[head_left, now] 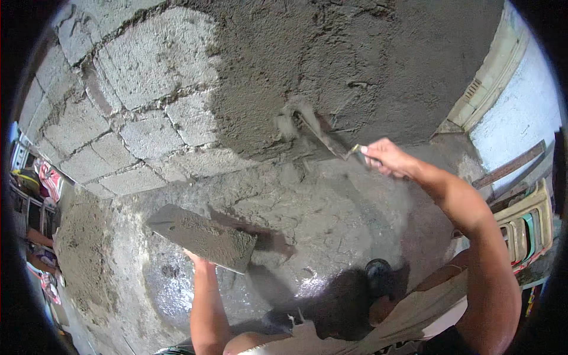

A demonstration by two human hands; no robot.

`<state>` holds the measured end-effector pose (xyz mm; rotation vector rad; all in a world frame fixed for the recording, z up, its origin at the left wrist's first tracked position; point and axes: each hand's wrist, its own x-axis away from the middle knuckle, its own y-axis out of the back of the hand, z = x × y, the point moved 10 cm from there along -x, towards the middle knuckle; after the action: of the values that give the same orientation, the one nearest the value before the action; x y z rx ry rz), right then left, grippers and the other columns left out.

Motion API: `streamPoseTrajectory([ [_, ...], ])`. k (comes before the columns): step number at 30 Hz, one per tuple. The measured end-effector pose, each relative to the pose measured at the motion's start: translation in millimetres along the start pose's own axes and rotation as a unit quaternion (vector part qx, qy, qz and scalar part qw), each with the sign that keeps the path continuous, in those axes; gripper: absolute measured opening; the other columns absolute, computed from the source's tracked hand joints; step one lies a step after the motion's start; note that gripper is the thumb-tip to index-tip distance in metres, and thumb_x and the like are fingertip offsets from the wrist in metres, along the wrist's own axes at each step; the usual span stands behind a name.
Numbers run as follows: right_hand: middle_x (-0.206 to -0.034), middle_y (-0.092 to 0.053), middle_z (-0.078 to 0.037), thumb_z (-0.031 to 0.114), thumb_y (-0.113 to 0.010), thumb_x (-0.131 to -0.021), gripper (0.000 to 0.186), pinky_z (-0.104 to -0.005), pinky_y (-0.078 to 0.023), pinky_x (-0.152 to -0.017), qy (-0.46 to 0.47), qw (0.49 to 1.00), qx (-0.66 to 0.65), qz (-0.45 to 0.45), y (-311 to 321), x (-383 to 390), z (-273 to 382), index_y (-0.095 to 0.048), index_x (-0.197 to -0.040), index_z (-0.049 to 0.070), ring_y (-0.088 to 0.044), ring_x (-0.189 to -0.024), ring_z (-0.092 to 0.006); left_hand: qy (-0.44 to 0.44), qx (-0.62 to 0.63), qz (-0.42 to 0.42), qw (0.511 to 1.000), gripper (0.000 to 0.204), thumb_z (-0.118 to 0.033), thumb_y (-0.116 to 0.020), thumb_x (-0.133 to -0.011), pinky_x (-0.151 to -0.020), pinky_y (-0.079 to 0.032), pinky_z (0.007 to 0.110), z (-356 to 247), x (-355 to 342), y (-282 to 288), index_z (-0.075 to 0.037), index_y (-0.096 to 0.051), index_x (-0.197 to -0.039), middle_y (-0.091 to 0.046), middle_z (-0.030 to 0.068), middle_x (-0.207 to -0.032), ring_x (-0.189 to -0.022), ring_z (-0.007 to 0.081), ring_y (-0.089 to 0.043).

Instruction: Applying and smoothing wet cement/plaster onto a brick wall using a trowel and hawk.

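Observation:
My right hand (pixel 387 157) is closed around the handle of a trowel, whose long blade (pixel 324 136) lies against the wet grey plaster (pixel 367 59) low on the wall. The plaster covers the right part of the wall, while bare concrete blocks (pixel 154 59) show to the left. Lower left, my left hand (pixel 200 260) supports a flat board (pixel 204 236) coated with grey mortar from underneath; its fingers are mostly hidden by the board.
A mortar heap (pixel 83 254) lies on the left floor (pixel 130 278). A person's arm (pixel 41 239) shows at the far left. Stacked plastic chairs (pixel 529 225) and a wooden plank (pixel 509 163) stand on the right. My dark-shod foot (pixel 378 272) is below.

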<state>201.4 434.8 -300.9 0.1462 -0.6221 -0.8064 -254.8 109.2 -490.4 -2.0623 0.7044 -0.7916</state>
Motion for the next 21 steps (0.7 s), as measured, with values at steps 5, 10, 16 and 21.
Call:
streamPoseTrajectory([
  [5,-0.063,-0.063,-0.012,0.042,-0.061,-0.095,0.049,-0.0417,-0.047,-0.058,0.176,0.912,0.371,-0.013,-26.4,30.2,23.4,-0.064,-0.069,0.001,-0.06,-0.056,-0.0265,-0.018,-0.041,0.031,0.999,0.051,-0.048,-0.038,-0.1,-0.091,-0.052,0.051,-0.8,10.4,-34.8,-0.009,-0.057,-0.128,-0.063,0.0126,-0.117,-0.105,0.0328,-0.062],
  [10,-0.08,-0.064,-0.019,0.04,-0.063,-0.092,0.037,-0.0513,-0.049,-0.063,0.287,0.81,0.493,-0.135,-47.6,50.2,38.5,-0.057,-0.086,0.004,-0.063,-0.074,-0.0403,-0.006,-0.034,-0.007,0.999,0.051,-0.047,-0.04,-0.1,-0.09,-0.053,0.051,-0.1,4.1,-9.1,-0.008,-0.057,-0.127,-0.064,0.0128,-0.116,-0.103,0.0328,-0.063],
  [16,-0.076,-0.058,-0.01,0.029,-0.071,-0.087,0.032,-0.0398,-0.047,-0.052,0.492,0.611,0.543,-0.3,-41.6,42.9,106.9,-0.059,-0.097,0.002,-0.061,-0.062,-0.0278,-0.004,-0.059,-0.003,0.998,0.058,-0.057,-0.041,-0.097,-0.095,-0.05,0.052,-3.0,-5.2,30.3,-0.011,-0.057,-0.128,-0.064,0.0113,-0.118,-0.106,0.0339,-0.061],
  [21,-0.071,-0.055,-0.007,0.028,-0.067,-0.09,0.026,-0.0374,-0.046,-0.049,0.496,0.543,0.593,-0.327,-30.4,-3.1,151.8,-0.059,-0.094,0.004,-0.06,-0.059,-0.0242,-0.001,-0.065,-0.055,0.996,0.055,-0.051,-0.04,-0.099,-0.091,-0.052,0.05,5.2,0.7,22.4,-0.007,-0.055,-0.129,-0.063,0.0129,-0.118,-0.106,0.0332,-0.061],
])
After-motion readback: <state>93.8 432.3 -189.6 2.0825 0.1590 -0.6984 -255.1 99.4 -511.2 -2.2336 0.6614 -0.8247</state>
